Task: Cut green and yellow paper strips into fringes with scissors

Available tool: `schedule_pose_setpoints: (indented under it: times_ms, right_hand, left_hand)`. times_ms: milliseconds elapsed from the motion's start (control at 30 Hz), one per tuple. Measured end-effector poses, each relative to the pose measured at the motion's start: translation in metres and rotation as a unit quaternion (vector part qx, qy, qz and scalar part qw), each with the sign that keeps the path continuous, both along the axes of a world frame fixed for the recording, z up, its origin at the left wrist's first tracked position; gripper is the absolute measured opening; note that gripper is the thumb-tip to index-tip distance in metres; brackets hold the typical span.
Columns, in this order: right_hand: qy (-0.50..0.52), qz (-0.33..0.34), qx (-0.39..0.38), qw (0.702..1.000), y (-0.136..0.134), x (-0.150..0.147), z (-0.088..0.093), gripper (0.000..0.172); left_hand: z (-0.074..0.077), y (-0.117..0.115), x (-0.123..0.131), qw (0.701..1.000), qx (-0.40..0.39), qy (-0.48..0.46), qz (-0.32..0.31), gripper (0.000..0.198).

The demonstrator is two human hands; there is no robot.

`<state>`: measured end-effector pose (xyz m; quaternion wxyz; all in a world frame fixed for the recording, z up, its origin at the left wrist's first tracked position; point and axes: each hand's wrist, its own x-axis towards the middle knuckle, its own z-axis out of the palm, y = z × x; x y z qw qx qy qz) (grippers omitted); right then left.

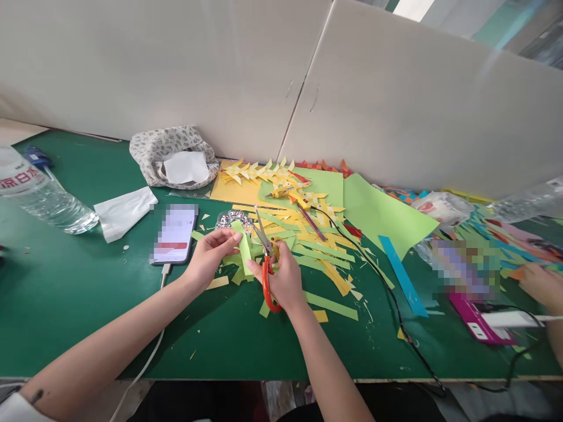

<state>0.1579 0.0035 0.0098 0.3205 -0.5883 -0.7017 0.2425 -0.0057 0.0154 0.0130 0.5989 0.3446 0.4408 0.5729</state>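
My left hand [214, 253] pinches the upper part of a light green paper strip [244, 249]. In my right hand [285, 278] are scissors [266, 275] with red-orange handles, their metal blades pointing up and away. The right thumb also touches the strip's lower end. Just beyond the hands lies a heap of cut yellow and green paper strips [325, 252]. A yellow glue gun [285, 193] rests on this heap, with a dark pencil-like stick [311, 223] beside it. Behind the left fingers sits a clear container [226, 218] with small dark and light bits.
A phone [176, 234] with a white cable lies left, near a water bottle [44, 190] and a tissue [125, 214]. A cloth pouch [173, 155] stands against the partition. The glue gun's black cord [373, 264] runs to the front edge. Another person's hand [539, 284] is at right.
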Motion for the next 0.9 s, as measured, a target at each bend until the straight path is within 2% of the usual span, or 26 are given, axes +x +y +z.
schedule_pose_setpoints:
  times_ms: [100, 200, 533, 900]
  right_hand:
    - [-0.099, 0.003, 0.083, 0.992, -0.0004, -0.0022, 0.0002, 0.040]
    - [-0.141, 0.017, 0.122, 0.982, -0.0011, -0.0047, 0.0004, 0.037]
    - [-0.146, 0.015, 0.135, 0.980, -0.0023, -0.0059, -0.0013, 0.034]
    - [-0.148, 0.006, 0.139, 0.979, -0.0022, -0.0040, -0.0037, 0.028]
  left_hand:
    - [-0.0011, 0.0002, -0.0010, 1.000, 0.009, -0.001, 0.016, 0.015]
    - [-0.0019, 0.0002, -0.0019, 0.999, 0.020, 0.001, 0.027, 0.014]
    - [-0.0024, -0.0032, 0.0028, 1.000, 0.023, 0.001, 0.008, 0.013]
    - [0.0006, -0.0051, 0.0036, 0.998, -0.007, -0.055, -0.026, 0.013]
